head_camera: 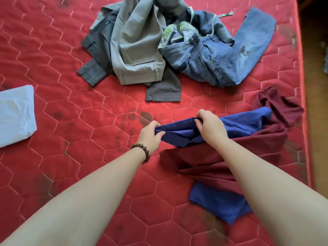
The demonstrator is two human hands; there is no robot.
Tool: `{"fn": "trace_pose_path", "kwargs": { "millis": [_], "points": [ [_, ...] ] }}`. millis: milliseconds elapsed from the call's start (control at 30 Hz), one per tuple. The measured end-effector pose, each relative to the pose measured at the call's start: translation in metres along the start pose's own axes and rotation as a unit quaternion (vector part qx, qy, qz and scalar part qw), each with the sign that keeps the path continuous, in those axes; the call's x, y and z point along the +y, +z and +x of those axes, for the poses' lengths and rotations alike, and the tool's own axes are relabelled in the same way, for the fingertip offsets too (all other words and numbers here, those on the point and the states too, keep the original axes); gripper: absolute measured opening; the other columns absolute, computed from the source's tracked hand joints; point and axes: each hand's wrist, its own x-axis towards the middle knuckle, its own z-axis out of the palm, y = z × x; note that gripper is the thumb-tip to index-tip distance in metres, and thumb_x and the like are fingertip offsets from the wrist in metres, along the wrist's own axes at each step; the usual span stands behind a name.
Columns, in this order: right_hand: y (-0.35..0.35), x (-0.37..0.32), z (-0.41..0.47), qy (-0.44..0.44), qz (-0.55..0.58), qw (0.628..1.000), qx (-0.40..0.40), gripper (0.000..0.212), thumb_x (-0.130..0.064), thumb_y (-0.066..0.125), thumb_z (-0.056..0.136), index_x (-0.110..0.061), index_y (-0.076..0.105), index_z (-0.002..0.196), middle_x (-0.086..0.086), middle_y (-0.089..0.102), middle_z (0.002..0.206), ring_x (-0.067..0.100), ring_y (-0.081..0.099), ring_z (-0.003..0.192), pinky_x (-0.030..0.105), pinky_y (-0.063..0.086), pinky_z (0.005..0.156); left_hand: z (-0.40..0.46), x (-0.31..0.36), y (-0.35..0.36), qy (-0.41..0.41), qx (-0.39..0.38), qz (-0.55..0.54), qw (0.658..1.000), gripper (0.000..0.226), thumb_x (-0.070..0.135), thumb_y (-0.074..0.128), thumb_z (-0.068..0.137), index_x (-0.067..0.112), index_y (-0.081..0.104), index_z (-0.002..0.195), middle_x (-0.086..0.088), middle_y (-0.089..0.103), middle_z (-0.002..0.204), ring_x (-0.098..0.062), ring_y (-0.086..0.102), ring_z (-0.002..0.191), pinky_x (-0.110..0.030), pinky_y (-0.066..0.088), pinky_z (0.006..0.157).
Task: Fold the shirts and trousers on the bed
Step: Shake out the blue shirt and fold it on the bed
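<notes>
On bed: both hands' fingers pinch blue garment edge, lying left-right.

Looks like a bedroom at home: bare red quilted mattress with loose clothes dumped on it, wooden floor alongside.

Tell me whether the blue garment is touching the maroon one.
Touching. The head view shows the blue garment lying directly across the maroon garment, no mattress visible between them.
</notes>
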Motion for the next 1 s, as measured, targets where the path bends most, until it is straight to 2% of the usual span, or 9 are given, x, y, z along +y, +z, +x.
{"fn": "trace_pose_path", "kwargs": {
  "millis": [167,333,433,567,667,767,867,933,1000],
  "points": [
    [-0.105,-0.039,-0.038,-0.027,0.044,0.997,0.063,0.011,-0.016,0.055,0.091,-0.008,0.058,0.098,0.014,0.062,0.099,0.035,0.057,0.092,0.043,0.043,0.078,-0.029,0.086,-0.064,0.078,0.036,-0.027,0.996,0.009,0.009,0.060,0.088,0.016,0.054,0.089,0.006,0.056,0.077,-0.014,0.050,0.073,-0.019,0.030,0.060],
    [-0.238,-0.091,-0.086,-0.028,0.057,0.991,0.114,0.008,-0.018,0.059,0.088,-0.012,0.057,0.093,0.010,0.065,0.089,0.033,0.058,0.082,0.038,0.044,0.070,-0.075,0.194,-0.151,0.179,0.038,-0.069,0.981,0.013,0.008,0.061,0.088,0.019,0.054,0.086,0.012,0.054,0.068,-0.005,0.049,0.062,-0.031,0.041,0.065],
    [-0.313,-0.128,-0.109,-0.040,0.072,0.984,0.160,0.009,-0.017,0.058,0.088,-0.011,0.056,0.095,0.010,0.067,0.083,0.033,0.060,0.081,0.040,0.047,0.070,-0.109,0.257,-0.211,0.243,0.032,-0.086,0.966,0.016,0.007,0.059,0.090,0.022,0.054,0.085,0.011,0.058,0.071,0.000,0.050,0.062,-0.025,0.043,0.066],
    [-0.404,-0.184,-0.130,-0.067,0.130,0.962,0.232,0.005,-0.015,0.058,0.087,-0.015,0.054,0.090,-0.002,0.059,0.069,0.021,0.053,0.069,0.029,0.035,0.064,-0.152,0.328,-0.287,0.336,0.067,-0.076,0.937,0.018,0.008,0.059,0.088,0.026,0.055,0.087,0.007,0.060,0.076,-0.004,0.053,0.067,-0.026,0.045,0.071],
    [-0.458,-0.227,-0.146,-0.100,0.192,0.944,0.250,0.009,-0.014,0.056,0.090,-0.016,0.048,0.089,-0.007,0.050,0.062,0.011,0.045,0.058,0.028,0.032,0.065,-0.182,0.368,-0.341,0.382,0.099,-0.065,0.916,0.012,0.004,0.058,0.089,0.015,0.057,0.094,0.000,0.063,0.081,-0.010,0.055,0.072,-0.027,0.047,0.072],
    [-0.497,-0.264,-0.160,-0.127,0.241,0.934,0.231,0.010,-0.020,0.057,0.093,-0.015,0.049,0.092,-0.003,0.053,0.067,0.012,0.044,0.060,0.028,0.037,0.065,-0.213,0.401,-0.389,0.432,0.121,-0.050,0.892,0.013,0.001,0.057,0.090,0.013,0.057,0.094,0.004,0.060,0.078,0.003,0.052,0.068,-0.014,0.043,0.070],
    [-0.523,-0.291,-0.180,-0.188,0.344,0.916,0.086,0.014,-0.024,0.066,0.090,-0.015,0.060,0.099,0.006,0.067,0.089,0.018,0.060,0.077,0.033,0.051,0.071,-0.240,0.423,-0.433,0.465,0.154,-0.041,0.871,0.016,0.000,0.056,0.089,0.015,0.057,0.094,0.005,0.061,0.080,0.006,0.052,0.070,-0.012,0.043,0.072],
    [-0.534,-0.304,-0.189,-0.243,0.306,0.920,-0.016,0.032,-0.027,0.075,0.081,-0.012,0.065,0.107,0.008,0.071,0.102,0.017,0.062,0.088,0.041,0.052,0.087,-0.253,0.430,-0.458,0.479,0.160,-0.043,0.862,0.013,0.002,0.057,0.090,0.013,0.058,0.096,-0.001,0.064,0.085,-0.004,0.056,0.078,-0.020,0.046,0.078],
    [-0.539,-0.319,-0.194,-0.273,0.203,0.938,-0.059,0.045,-0.038,0.078,0.072,-0.014,0.068,0.108,0.008,0.071,0.111,0.016,0.062,0.097,0.049,0.047,0.099,-0.263,0.432,-0.478,0.485,0.167,-0.033,0.858,0.010,0.005,0.057,0.090,0.012,0.059,0.097,-0.002,0.064,0.088,-0.008,0.058,0.080,-0.023,0.047,0.080]
  ]
}}
